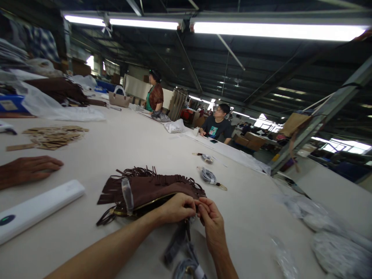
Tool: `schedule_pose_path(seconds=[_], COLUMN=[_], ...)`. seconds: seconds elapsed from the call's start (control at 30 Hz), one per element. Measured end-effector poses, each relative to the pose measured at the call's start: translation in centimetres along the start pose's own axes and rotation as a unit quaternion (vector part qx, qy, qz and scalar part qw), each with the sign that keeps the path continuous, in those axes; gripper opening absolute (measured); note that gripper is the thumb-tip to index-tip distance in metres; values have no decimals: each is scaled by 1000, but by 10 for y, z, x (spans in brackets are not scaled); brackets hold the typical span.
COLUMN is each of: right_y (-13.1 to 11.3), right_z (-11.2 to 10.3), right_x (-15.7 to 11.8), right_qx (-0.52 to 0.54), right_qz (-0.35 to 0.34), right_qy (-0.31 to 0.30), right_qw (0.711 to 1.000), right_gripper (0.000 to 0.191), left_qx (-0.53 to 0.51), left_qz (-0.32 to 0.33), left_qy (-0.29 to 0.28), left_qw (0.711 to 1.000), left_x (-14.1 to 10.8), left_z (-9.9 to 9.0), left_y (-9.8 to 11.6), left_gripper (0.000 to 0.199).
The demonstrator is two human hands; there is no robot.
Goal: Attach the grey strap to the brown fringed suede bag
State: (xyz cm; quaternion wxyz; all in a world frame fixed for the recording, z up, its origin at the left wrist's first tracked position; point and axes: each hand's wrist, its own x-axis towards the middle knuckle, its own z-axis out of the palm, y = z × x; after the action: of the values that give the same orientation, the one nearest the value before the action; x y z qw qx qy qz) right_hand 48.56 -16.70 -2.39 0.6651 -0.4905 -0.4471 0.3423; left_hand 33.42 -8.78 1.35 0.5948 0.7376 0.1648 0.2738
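Observation:
A dark brown fringed bag (162,186) lies on the pale table (139,143), its gold zipper along the near side. My left hand (181,207) is pinched at the bag's right end. Touching or nearly touching it, my right hand (211,217) is also closed in a pinch. What the fingertips hold is too small to make out. A clear plastic strip (127,195) lies across the bag's left part. Below my hands, a wrapped strap (188,267) hangs or lies blurred near the bottom edge.
Another person's hand (31,170) rests at the left, by a long white device (40,209). Brown strips (55,136) are piled behind it. Coiled straps (207,176) lie beyond the bag; plastic bags (337,248) are at right. Two people (217,126) are farther back.

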Motion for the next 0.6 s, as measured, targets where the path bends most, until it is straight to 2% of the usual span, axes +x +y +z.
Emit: schedule_pose_path(seconds=[0.1, 0.23, 0.4, 0.6], right_y=[-1, -1, 1, 3], right_z=[4, 5, 2, 3], right_x=[0, 1, 1, -1], right_qx=[15, 37, 38, 9], right_qz=[12, 24, 47, 41], right_qy=[25, 57, 59, 50], right_qw=[1000, 997, 996, 998], right_gripper=[51, 50, 47, 46], left_qx=[-12, -6, 20, 26], left_qz=[-1, -2, 0, 4], left_qy=[37, 49, 47, 46], left_qw=[999, 999, 999, 999], left_x=[1, 1, 3, 3], left_z=[3, 2, 2, 2], left_y=[0, 3, 2, -2], left_gripper=[20, 22, 9, 6])
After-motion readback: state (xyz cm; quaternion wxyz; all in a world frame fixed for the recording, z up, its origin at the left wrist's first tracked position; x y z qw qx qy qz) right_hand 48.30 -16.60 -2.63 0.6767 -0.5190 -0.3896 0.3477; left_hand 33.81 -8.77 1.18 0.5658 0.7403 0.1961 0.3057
